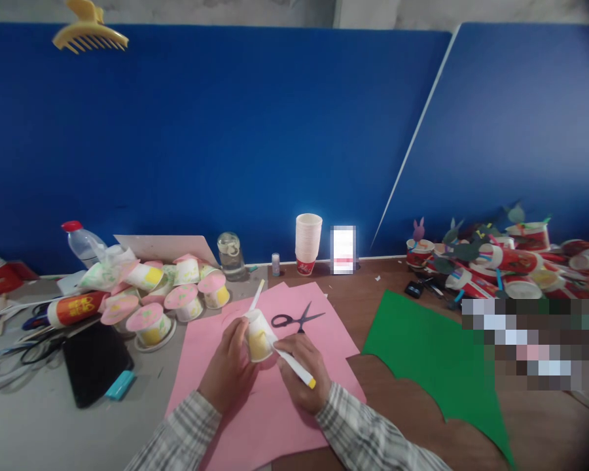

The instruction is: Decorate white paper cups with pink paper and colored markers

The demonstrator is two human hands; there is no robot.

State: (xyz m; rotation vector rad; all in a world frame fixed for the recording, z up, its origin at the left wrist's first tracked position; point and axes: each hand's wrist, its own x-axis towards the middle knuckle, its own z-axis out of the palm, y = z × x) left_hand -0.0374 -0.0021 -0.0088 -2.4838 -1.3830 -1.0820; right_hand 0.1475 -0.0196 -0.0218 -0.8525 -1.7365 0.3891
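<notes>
My left hand [232,366] is closed round a white paper cup [259,337] that has a yellow patch on its side. A narrow white strip [257,296] sticks up beside the cup's upper end; I cannot tell whether it is joined to it. In my right hand [304,373] is a white marker [296,368] with a yellow end, its other end close to the cup's side. Both hands are over sheets of pink paper [211,432]. Just beyond them, black scissors [302,318] lie on the pink paper with their blades apart.
Decorated cups with pink tops [181,297] crowd the left, near a black phone-like slab [98,363] and a glass jar [231,255]. A stack of paper cups [308,242] stands by the blue partition [255,131]. Green paper [432,360] and a pile of red cups [510,261] are rightward.
</notes>
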